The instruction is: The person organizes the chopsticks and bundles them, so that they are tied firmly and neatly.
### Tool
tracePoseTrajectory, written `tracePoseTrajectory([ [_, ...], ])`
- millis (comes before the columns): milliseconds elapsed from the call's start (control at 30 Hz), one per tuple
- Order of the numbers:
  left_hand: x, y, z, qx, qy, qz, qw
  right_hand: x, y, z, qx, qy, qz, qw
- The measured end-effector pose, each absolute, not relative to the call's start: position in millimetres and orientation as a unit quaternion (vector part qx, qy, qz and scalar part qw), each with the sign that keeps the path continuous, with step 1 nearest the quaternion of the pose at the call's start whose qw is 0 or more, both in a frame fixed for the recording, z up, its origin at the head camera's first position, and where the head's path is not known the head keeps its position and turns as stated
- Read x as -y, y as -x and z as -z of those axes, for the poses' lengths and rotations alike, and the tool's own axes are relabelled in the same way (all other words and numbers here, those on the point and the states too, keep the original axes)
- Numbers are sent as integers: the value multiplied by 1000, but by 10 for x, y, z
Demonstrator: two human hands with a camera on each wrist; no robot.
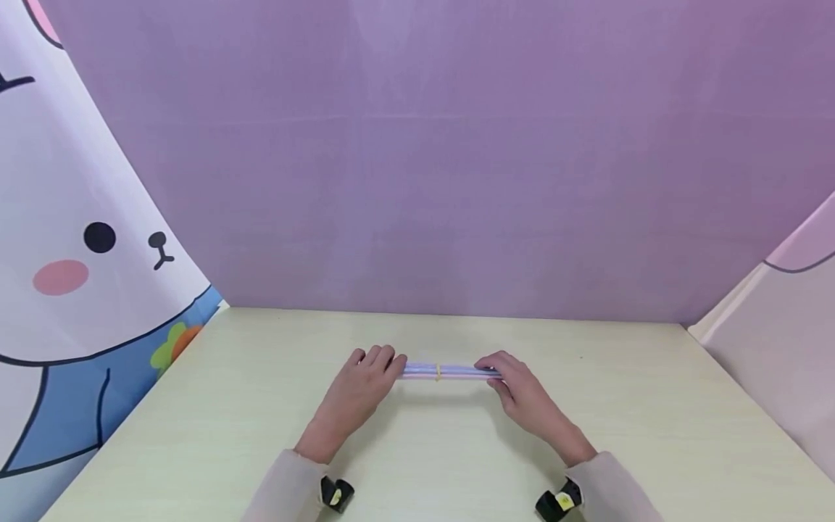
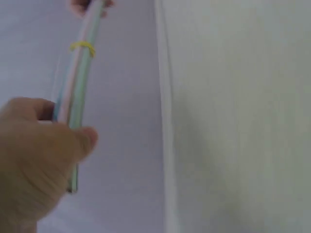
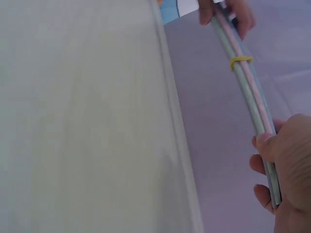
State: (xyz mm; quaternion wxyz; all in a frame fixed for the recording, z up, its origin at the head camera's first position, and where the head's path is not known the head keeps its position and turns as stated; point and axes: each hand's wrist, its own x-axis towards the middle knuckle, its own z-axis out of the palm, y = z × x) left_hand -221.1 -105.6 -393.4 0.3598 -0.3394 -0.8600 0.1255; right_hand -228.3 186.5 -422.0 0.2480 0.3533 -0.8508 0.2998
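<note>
A bundle of thin pastel sticks (image 1: 420,371), pink, green and blue, stretches level between both hands above the table. Around its middle runs a yellow rubber band (image 1: 438,372). The left hand (image 1: 362,384) grips one end; in the left wrist view its thumb (image 2: 86,140) lies across the sticks. At the other end, the right hand (image 1: 525,395) holds the bundle between thumb and fingers. The right wrist view shows the stick ends (image 3: 275,196) poking out below that thumb. Whether the sticks are pencils or straws I cannot tell.
Below the hands spreads a pale wooden table (image 1: 196,435). A plain purple cloth (image 1: 457,181) hangs along its back edge. Cartoon-printed cloth (image 1: 98,167) covers the left side, and a pale cloth (image 1: 783,341) hangs at the right.
</note>
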Motion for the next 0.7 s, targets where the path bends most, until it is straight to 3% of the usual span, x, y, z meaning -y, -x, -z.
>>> tracePoseTrajectory([
  [400,1032,2200,4183,896,309,-103,301,-1818,2308,4444,856,-333,-339,206],
  [700,1031,2174,4209,917,318,-77,228,-1841,2336,4564,852,-329,-354,203],
])
